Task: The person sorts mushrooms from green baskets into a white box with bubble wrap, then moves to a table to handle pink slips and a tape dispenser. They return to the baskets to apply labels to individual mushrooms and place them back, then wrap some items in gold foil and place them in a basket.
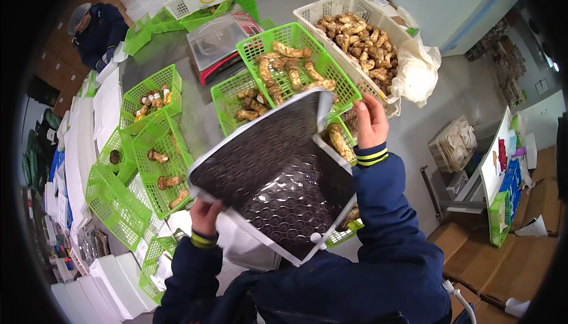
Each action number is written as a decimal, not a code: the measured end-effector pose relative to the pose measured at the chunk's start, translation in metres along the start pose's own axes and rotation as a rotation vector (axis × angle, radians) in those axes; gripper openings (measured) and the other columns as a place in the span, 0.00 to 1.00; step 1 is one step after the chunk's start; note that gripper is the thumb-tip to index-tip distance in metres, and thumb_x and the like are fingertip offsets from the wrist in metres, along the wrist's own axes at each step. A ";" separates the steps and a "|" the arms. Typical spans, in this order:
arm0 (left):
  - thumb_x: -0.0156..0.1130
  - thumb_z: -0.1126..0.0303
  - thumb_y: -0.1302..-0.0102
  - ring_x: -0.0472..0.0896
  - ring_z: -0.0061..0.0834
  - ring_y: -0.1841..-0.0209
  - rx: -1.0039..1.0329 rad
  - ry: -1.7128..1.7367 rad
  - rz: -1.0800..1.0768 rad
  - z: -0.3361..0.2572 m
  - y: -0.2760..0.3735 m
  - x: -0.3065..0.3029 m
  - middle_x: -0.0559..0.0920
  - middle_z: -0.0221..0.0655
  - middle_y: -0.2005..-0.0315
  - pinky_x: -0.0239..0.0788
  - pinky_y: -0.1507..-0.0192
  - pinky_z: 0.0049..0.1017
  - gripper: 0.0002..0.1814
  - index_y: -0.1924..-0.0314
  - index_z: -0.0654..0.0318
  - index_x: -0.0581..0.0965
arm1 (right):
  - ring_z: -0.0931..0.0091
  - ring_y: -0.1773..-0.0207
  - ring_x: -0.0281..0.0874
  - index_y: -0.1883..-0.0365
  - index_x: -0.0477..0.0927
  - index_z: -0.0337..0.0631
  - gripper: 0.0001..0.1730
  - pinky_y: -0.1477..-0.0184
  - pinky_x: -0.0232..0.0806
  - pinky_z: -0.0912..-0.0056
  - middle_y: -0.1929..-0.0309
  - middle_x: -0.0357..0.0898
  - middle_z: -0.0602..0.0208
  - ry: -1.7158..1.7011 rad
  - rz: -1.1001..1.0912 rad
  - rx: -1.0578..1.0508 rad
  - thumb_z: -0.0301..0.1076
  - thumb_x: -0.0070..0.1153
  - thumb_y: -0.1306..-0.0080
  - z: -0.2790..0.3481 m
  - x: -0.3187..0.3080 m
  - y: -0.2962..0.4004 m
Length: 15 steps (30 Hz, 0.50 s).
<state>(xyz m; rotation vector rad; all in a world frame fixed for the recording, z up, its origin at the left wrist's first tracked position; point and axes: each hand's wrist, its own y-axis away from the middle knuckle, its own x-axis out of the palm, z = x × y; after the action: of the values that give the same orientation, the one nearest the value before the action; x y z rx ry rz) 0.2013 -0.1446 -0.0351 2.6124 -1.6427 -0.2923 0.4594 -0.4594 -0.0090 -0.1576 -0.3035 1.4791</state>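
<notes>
A bag with a black bubble-textured lining [288, 200] and pale edges is spread wide in front of my body. My left hand [205, 217] grips its lower left corner. At the other side, my right hand [372, 122] is raised beside the near corner of a green plastic basket [306, 35]; whether its fingers hold anything is unclear. Mushrooms with thick pale stems [293, 73] lie in that basket, partly hidden by the bag. Under it, a second green basket [226, 106] also holds mushrooms. The bag's lining looks blurred in places.
A white crate [306, 13] heaped with mushrooms stands at the back right. Beyond the baskets sits a red-based weighing scale [215, 42]. More green baskets [153, 146] line the left of the metal table. A person in dark blue [100, 31] works at the far left.
</notes>
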 end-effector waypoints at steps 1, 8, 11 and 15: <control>0.58 0.77 0.40 0.75 0.18 0.73 0.029 -0.071 -0.060 0.006 0.013 -0.013 0.79 0.29 0.75 0.66 0.70 0.18 0.05 0.63 0.67 0.74 | 0.79 0.60 0.73 0.50 0.69 0.32 0.16 0.56 0.67 0.78 0.62 0.76 0.64 -0.047 0.009 0.065 0.30 0.48 0.34 -0.001 -0.007 -0.007; 0.58 0.76 0.40 0.75 0.20 0.74 -0.134 0.207 -0.236 0.041 0.045 -0.021 0.78 0.32 0.73 0.68 0.70 0.20 0.09 0.58 0.67 0.72 | 0.77 0.78 0.75 0.49 0.67 0.31 0.21 0.75 0.66 0.79 0.73 0.78 0.60 0.021 0.120 0.510 0.35 0.51 0.36 -0.026 -0.007 -0.015; 0.59 0.75 0.41 0.74 0.19 0.77 -0.113 -0.009 -0.214 0.050 0.046 -0.024 0.78 0.31 0.76 0.66 0.74 0.19 0.07 0.63 0.68 0.74 | 0.80 0.72 0.72 0.52 0.70 0.33 0.18 0.72 0.65 0.80 0.68 0.76 0.64 0.355 0.062 0.003 0.33 0.54 0.38 -0.071 -0.014 -0.016; 0.60 0.72 0.43 0.76 0.19 0.69 -0.171 -0.084 -0.179 0.049 0.033 -0.014 0.80 0.31 0.73 0.69 0.66 0.21 0.10 0.61 0.68 0.77 | 0.86 0.76 0.62 0.61 0.74 0.33 0.08 0.74 0.58 0.84 0.76 0.72 0.75 0.258 0.179 -0.129 0.28 0.51 0.36 -0.022 0.012 0.008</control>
<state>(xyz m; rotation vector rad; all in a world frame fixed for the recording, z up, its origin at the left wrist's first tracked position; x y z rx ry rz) 0.1570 -0.1430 -0.0769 2.6515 -1.3395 -0.5310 0.4585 -0.4447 -0.0311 -0.4851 -0.1784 1.5954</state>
